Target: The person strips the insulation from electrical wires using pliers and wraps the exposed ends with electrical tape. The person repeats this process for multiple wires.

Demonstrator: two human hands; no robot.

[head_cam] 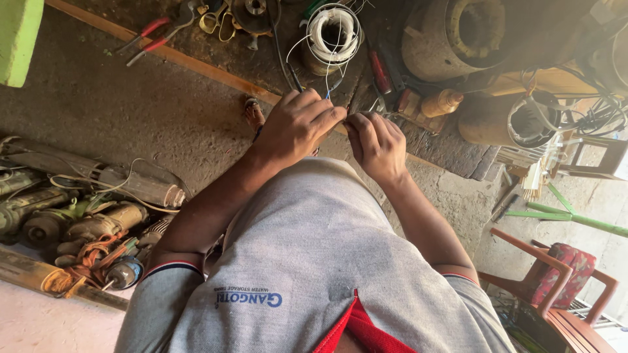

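Left hand [297,124]: fingers pinched shut on thin white wire [327,75].
Right hand [376,144]: fingers curled, tips meeting the left's; the grip itself is hidden.
Wire: runs from the hands to white coil [333,29].
Nearby: red-handled pliers [154,33], old motors [78,216].

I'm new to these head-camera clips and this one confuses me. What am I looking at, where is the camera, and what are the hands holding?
The single picture comes from a camera worn on a person's head, looking down past their grey shirt, so the scene seems tilted. There is no machine, just two bare hands. The left hand and right hand meet and pinch thin wire that leads up to a white wire coil. Around them lie red-handled pliers, a screwdriver and a round motor housing. At the left edge is a heap of old motors; at lower right stands a wooden chair.
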